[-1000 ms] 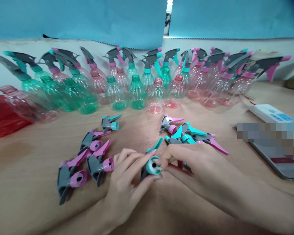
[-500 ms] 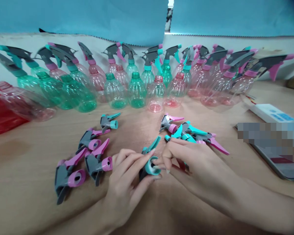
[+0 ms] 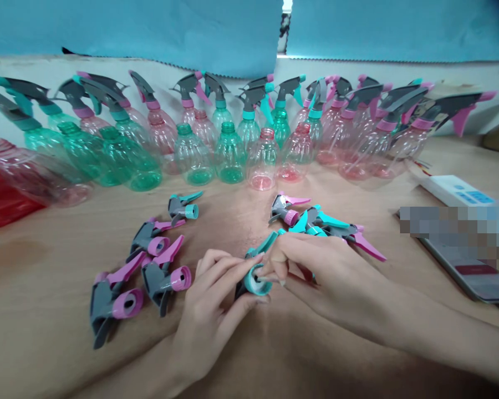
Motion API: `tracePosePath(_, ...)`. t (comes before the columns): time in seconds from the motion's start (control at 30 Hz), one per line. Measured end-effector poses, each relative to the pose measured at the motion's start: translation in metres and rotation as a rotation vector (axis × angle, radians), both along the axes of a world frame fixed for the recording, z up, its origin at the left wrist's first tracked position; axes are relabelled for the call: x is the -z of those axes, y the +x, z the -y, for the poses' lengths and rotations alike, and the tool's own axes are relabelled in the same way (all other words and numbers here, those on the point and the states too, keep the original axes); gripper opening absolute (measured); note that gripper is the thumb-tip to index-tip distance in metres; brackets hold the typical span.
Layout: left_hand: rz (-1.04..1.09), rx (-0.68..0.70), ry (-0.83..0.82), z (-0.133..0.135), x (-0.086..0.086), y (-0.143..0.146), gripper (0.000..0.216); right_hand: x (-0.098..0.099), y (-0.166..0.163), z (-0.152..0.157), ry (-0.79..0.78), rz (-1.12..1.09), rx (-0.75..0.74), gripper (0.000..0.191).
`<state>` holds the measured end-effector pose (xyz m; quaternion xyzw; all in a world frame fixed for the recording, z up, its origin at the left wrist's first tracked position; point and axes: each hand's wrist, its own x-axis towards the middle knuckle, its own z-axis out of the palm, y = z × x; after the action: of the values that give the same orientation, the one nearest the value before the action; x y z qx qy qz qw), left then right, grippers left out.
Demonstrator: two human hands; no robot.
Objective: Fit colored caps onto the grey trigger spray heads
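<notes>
My left hand [image 3: 216, 310] is closed around a grey trigger spray head [image 3: 263, 285] with a teal collar and lever, its collar opening facing up toward me. At the opening, the thumb and finger of my right hand [image 3: 311, 266] are pinched together, touching the inside of the collar. Whatever they hold, if anything, is too small to make out. Left of my hands lie several loose spray heads [image 3: 160, 280], most with pink collars. Beyond my right hand is another pile of spray heads [image 3: 286, 215], pink and teal, partly hidden by it.
Open-necked green bottles [image 3: 232, 158] and pink bottles [image 3: 263, 163] stand across the table, before a row of bottles with spray heads fitted. A phone [image 3: 469, 271] and a white box [image 3: 455, 188] lie at right. A red bag [image 3: 8, 199] is at far left.
My right fingertips have moved slightly left, further into the teal collar. The spray head in my left hand has tilted slightly. The whole view has shifted a little.
</notes>
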<state>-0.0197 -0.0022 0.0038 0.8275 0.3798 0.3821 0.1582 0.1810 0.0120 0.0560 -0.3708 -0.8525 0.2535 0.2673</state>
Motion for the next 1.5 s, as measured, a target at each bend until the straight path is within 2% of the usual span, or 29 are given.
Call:
tracePosePath(0.2, 0.003, 0.025, -0.024, -0.002, -0.001, 0.0, 0.027, -0.008, 0.004, 0.001, 0.052, 0.107, -0.044, 0.013)
tracePosePath(0.4, 0.011, 0.009, -0.017, -0.001, 0.0, -0.001, 0.025, -0.009, 0.004, -0.004, 0.011, 0.09, -0.041, 0.006)
tracePosePath(0.57, 0.062, -0.056, -0.014, -0.002, -0.001, 0.0, 0.026, -0.006, 0.0, -0.001, 0.067, 0.061, -0.002, 0.016)
tracePosePath(0.77, 0.081, -0.102, 0.05, 0.0, 0.0, 0.002, 0.025, -0.006, -0.007, 0.008, -0.112, 0.16, 0.04, 0.022)
tracePosePath(0.9, 0.065, -0.124, 0.081, -0.001, 0.001, -0.001, 0.025, -0.001, -0.009, 0.008, -0.197, 0.091, 0.009, 0.025)
tracePosePath(1.07, 0.034, -0.076, 0.028, -0.001, 0.004, -0.006, 0.032, -0.001, -0.006, -0.002, -0.219, 0.028, -0.041, 0.027)
tracePosePath(1.27, 0.052, -0.031, -0.073, -0.002, 0.005, -0.004, 0.03, -0.004, -0.002, -0.006, -0.225, -0.043, -0.003, 0.02)
tracePosePath(1.5, 0.075, 0.0, -0.078, -0.002, 0.004, -0.002, 0.029, 0.002, -0.004, -0.008, -0.279, -0.118, 0.061, 0.012)
